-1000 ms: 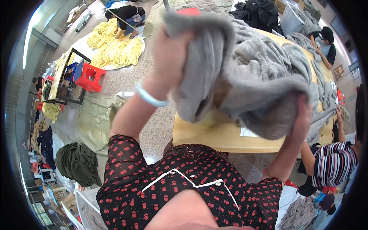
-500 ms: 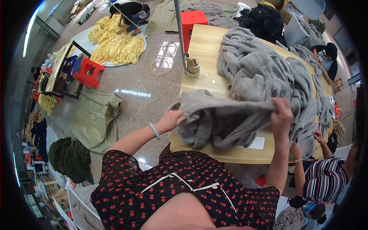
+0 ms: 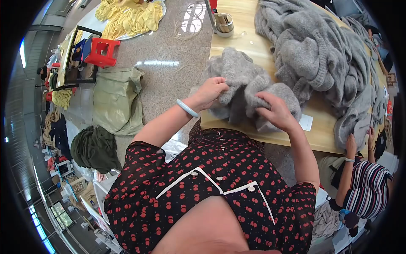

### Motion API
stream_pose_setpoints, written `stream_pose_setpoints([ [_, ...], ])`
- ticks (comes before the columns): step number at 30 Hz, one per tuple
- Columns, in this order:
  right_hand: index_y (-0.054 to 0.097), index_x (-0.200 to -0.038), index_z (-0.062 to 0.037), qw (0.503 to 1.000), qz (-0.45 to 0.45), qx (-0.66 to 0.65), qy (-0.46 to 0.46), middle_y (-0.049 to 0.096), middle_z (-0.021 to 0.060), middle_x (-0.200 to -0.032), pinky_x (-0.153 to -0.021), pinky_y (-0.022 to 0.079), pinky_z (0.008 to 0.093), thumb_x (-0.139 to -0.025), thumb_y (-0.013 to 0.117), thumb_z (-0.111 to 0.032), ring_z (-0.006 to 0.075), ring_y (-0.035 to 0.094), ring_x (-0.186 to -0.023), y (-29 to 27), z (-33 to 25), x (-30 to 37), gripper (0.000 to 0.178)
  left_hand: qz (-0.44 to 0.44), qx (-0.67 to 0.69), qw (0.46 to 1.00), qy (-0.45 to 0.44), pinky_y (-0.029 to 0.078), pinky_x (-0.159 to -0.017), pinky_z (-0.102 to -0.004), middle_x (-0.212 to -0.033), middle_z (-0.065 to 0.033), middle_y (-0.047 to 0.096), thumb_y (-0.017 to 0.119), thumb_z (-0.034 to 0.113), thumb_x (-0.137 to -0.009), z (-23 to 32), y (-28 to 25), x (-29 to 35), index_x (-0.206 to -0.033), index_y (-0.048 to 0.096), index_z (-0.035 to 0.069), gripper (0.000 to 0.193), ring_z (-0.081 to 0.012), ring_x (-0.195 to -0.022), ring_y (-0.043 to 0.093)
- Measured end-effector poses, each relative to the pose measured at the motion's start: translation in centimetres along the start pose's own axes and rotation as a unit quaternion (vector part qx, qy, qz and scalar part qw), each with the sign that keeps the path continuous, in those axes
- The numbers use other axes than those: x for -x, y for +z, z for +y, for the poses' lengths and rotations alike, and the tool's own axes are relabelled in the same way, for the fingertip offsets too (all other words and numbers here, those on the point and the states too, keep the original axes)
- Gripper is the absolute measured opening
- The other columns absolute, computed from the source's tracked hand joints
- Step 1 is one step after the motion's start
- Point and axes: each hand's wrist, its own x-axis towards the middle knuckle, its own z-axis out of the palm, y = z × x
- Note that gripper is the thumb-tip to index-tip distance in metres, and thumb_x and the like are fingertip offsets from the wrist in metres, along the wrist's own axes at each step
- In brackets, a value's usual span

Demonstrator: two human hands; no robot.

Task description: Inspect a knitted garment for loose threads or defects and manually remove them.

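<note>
A grey knitted garment lies bunched on the near edge of the wooden table. My left hand grips its left fold, a pale bangle on that wrist. My right hand pinches the knit at the garment's right side. A big heap of the same grey knitwear covers the table beyond. A small white paper slip lies just right of my right hand.
A metal cup stands at the table's far left edge. On the floor to the left are a red stool, yellow garments, an olive sack and a dark green bundle. A person in a striped top sits at right.
The grey garment was held up high in both hands, then lowered; now it rests bunched on the table edge with both hands still on it.
</note>
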Motion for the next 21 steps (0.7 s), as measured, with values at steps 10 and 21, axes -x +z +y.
stream_pose_setpoints([
  [10,0.052,-0.111,-0.01,0.995,-0.008,0.1,0.019,0.059,0.0194,-0.076,-0.064,0.045,0.0369,-0.076,0.06,-0.019,0.0298,0.06,-0.072,1.8,-1.4,-2.0,0.038,-0.001,-0.05,0.999,0.019,0.035,-0.054,-0.0178,-0.069,0.0042,0.051,0.054,0.008,-0.077,0.5,0.9,0.8,-0.083,0.059,0.003,0.009,-0.0029,-0.062,0.044],
  [21,0.059,-0.084,-0.0065,0.998,0.054,0.0,-0.026,0.058,0.0163,-0.073,-0.06,0.045,0.0383,-0.073,0.057,-0.023,0.0325,0.057,-0.067,3.0,2.3,-4.4,0.02,0.012,-0.488,0.816,0.31,0.043,-0.057,-0.0362,-0.07,-0.014,0.053,0.055,0.007,-0.069,0.5,2.2,0.6,-0.079,0.056,0.001,0.012,-0.0272,-0.064,0.053],
])
